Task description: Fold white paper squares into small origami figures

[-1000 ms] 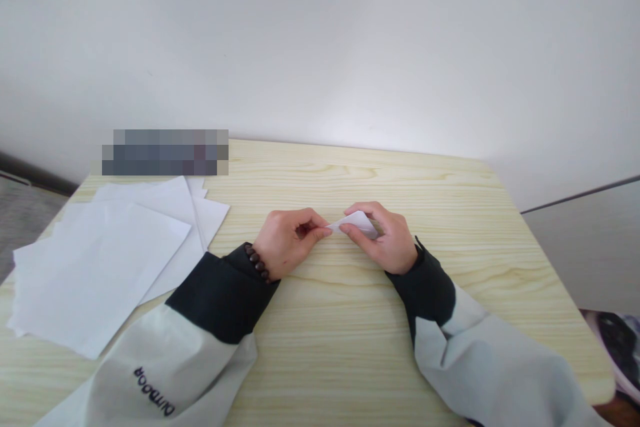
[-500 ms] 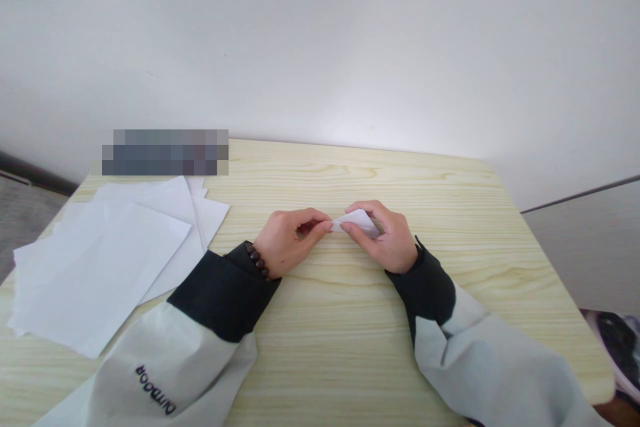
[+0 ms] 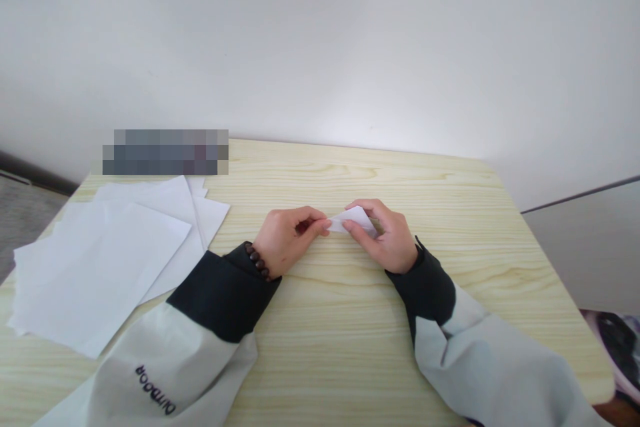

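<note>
A small piece of folded white paper [image 3: 358, 216] is held between my two hands over the middle of the table. My left hand [image 3: 293, 237] pinches its narrow left tip between thumb and forefinger. Around the wider right part, my right hand [image 3: 387, 233] is closed, thumb on the near face and fingers behind the far edge. Part of the paper is hidden by the right thumb and palm. A dark bead bracelet [image 3: 258, 260] circles my left wrist.
Loose sheets of white paper [image 3: 100, 273] lie overlapping on the left of the wooden table [image 3: 340, 347]. Behind them is a blurred-out object [image 3: 165, 152]. A white wall [image 3: 320, 47] rises at the table's far edge. Some dark item [image 3: 617, 340] sits beyond the right edge.
My left hand has shifted very slightly left, and a little more of the folded paper's tip shows between the hands. My right hand stays almost in place.
</note>
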Demonstrator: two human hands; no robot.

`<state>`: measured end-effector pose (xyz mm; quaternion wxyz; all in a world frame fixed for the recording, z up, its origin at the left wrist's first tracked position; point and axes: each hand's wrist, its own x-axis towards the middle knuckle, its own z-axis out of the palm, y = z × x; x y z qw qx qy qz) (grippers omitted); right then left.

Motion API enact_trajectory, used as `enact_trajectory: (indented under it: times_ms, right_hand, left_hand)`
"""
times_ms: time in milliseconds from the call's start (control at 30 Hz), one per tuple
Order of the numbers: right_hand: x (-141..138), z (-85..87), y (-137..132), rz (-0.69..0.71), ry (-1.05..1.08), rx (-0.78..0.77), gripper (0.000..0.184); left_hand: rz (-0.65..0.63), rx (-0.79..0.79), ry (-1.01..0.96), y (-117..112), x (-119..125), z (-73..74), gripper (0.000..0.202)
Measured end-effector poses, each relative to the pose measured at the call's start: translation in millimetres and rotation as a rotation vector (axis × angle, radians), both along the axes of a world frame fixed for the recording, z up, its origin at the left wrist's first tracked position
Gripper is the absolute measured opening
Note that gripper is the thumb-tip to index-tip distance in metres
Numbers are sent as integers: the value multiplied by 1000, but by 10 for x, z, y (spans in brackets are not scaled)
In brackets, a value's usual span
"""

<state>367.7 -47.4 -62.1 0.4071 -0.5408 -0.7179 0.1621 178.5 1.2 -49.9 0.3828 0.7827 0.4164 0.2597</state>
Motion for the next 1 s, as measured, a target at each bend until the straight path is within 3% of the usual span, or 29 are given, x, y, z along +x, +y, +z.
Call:
enact_trajectory:
  times_ms: [300, 633, 1000]
  right_hand:
    - [33, -41, 21, -50, 275, -81, 25]
    - [16, -30, 29, -132, 193, -88, 23]
    - [20, -27, 39, -108, 176, -107, 24]
  left_hand:
    - [112, -69, -126, 0, 22, -15, 25]
    - [185, -175, -254, 11, 22, -86, 28]
    - [185, -240, -337, 19, 17, -93, 24]
